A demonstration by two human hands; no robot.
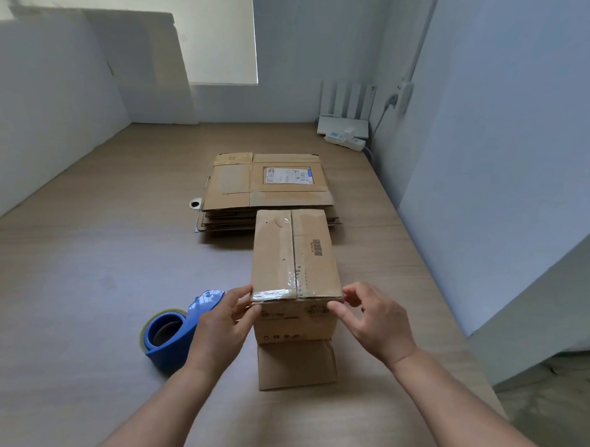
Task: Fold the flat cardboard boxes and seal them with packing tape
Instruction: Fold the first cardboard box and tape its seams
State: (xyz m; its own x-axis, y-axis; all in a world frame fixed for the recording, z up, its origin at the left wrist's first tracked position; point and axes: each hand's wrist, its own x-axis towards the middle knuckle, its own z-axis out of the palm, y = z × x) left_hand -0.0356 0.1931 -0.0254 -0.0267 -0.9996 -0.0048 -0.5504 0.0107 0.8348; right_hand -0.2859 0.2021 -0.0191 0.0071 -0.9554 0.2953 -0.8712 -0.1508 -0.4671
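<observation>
The box (296,256) stands folded near the middle of the table (84,283), its long top facing up and clear tape running along the middle seam from the far edge to the near one. At its near bottom, one flap (297,364) lies open and flat on the tabletop, pointing toward the person. The left hand (223,324) pinches the box's near left top corner, thumb on the front face and fingers curled over the taped edge. The right hand (374,319) pinches the near right top corner in the same way, thumb low and fingertips bent onto the edge. Just beside the box on the left, partly behind the left wrist, sits a blue tape dispenser (172,332) holding a roll. Behind the box, touching or nearly touching its far end, lies a stack of flat cardboard (268,189) with a shipping label on top. In the far right corner sit a white power strip (345,141) and what looks like a router (344,104), though it is too small to be sure.
</observation>
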